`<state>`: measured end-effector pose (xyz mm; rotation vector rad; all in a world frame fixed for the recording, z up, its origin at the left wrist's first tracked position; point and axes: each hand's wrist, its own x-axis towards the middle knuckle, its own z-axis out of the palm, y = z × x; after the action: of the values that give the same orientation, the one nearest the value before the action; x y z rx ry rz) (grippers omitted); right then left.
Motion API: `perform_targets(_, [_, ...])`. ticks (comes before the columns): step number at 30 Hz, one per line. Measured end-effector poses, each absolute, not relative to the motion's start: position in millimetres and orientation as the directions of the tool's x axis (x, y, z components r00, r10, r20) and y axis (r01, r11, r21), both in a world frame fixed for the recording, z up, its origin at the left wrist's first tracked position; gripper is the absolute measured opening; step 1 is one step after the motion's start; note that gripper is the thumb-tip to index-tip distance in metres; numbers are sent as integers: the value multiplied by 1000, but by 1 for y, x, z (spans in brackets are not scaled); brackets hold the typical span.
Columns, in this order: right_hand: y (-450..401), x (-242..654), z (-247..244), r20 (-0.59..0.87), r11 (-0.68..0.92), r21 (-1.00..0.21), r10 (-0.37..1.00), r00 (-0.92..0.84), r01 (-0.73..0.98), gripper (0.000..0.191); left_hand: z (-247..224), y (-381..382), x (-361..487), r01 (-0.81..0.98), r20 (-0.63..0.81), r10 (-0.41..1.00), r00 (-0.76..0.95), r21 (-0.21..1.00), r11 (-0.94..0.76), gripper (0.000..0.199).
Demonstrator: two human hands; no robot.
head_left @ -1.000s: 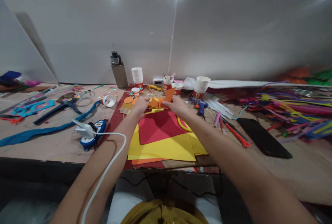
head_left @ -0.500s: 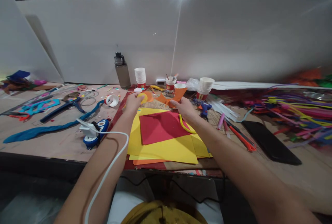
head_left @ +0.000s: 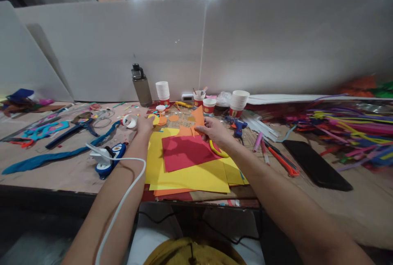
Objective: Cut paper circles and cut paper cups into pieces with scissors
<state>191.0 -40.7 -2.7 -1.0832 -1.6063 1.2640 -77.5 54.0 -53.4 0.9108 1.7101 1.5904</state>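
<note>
My left hand [head_left: 144, 125] is closed on a round yellow paper piece [head_left: 152, 119], its fingertips partly hidden behind the wrist. Orange paper circles [head_left: 174, 118] lie just to the right of it. Between the thumb and fingers of my right hand [head_left: 212, 129] is an orange paper scrap [head_left: 199, 118] with cut-out, pointed edges, raised above the sheets. Below both hands, a red sheet [head_left: 187, 152] rests on several yellow sheets [head_left: 190, 179]. A curved yellow handle-like piece [head_left: 218, 151] sits at the red sheet's right edge, under my right wrist.
Paper cups [head_left: 239, 102] stand along the back beside a bottle [head_left: 141, 87]. To the right are a blue glue gun [head_left: 239, 127], an orange cutter [head_left: 284, 160], a black phone-like slab [head_left: 316, 164] and pipe cleaners [head_left: 362, 130]. A white cable [head_left: 123, 199] crosses my left forearm.
My left hand has moved left with the yellow circle, away from the orange circles. My right hand has drawn the orange scrap slightly left and nearer, uncovering a paper cup behind it.
</note>
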Motion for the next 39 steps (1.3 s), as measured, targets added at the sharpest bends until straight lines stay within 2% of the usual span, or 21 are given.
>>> perform_targets(5, [-67, 191, 19, -47, 209, -921, 778, -626, 328, 20, -40, 50, -67, -39, -28, 854, -519, 999, 9, 17])
perform_targets(8, [-87, 194, 33, -197, 358, -802, 598, -777, 479, 21, -35, 46, -62, -44, -11, 868, -496, 999, -13, 17])
perform_targets(11, [-107, 197, 40, -331, 513, -662, 454, -827, 546, 22, -32, 43, -55, -36, 15, 888, -460, 999, -36, 18])
perform_targets(16, [-142, 192, 34, -476, 655, -356, 486, -733, 666, 21, -32, 37, -44, -38, 23, 922, -386, 998, -41, 23])
perform_targets(19, [-162, 183, 31, -459, 725, -184, 534, -710, 664, 24, -34, 34, -39, -37, 22, 938, -346, 999, -37, 32])
perform_targets(21, [-171, 177, 33, -422, 770, -115, 534, -733, 627, 22, -36, 32, -37, -34, 23, 945, -325, 999, -36, 37])
perform_targets(27, [-186, 164, 39, -425, 851, -128, 417, -804, 509, 16, -38, 29, -32, -23, 36, 961, -273, 999, -44, 33])
perform_targets(29, [-190, 160, 38, -457, 837, -120, 431, -778, 534, 21, -39, 30, -31, -19, 31, 964, -263, 999, -38, 33])
perform_targets(31, [-191, 159, 39, -430, 813, -169, 447, -784, 557, 30, -41, 31, -30, -13, 28, 964, -264, 999, -32, 32])
perform_targets(33, [-185, 158, 40, -322, 781, -272, 477, -818, 563, 33, -45, 33, -30, -2, 25, 962, -273, 1000, -27, 30])
perform_targets(36, [-158, 159, 39, -32, 739, -420, 568, -822, 527, 26, -50, 35, -30, 35, 23, 958, -287, 999, -14, 30])
perform_targets(39, [-113, 166, 29, 221, 654, -473, 737, -639, 590, 18, -53, 33, -31, 84, 26, 959, -282, 996, -3, 31])
